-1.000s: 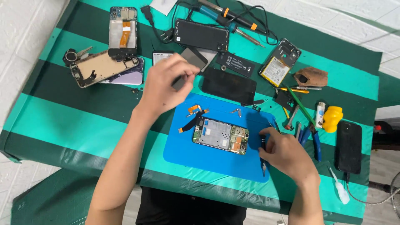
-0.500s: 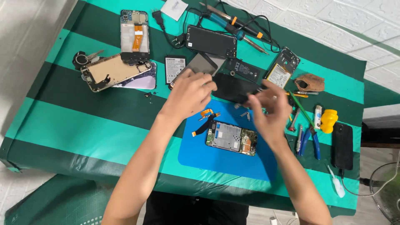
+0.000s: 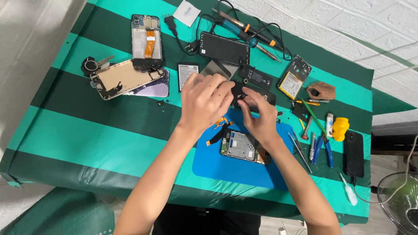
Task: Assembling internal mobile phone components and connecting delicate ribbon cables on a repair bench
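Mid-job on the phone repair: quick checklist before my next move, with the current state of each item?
1. Both hands on the black part: ok, left hand and right hand meet at it above the blue mat.
2. Firm grip: cannot tell, fingers hide the contact.
3. Open phone on the mat: ok, flat and untouched.
4. Orange flex cable clear of the hands: ok, just below the left hand.
5. Tweezers within reach: ok, beside the mat's right edge.
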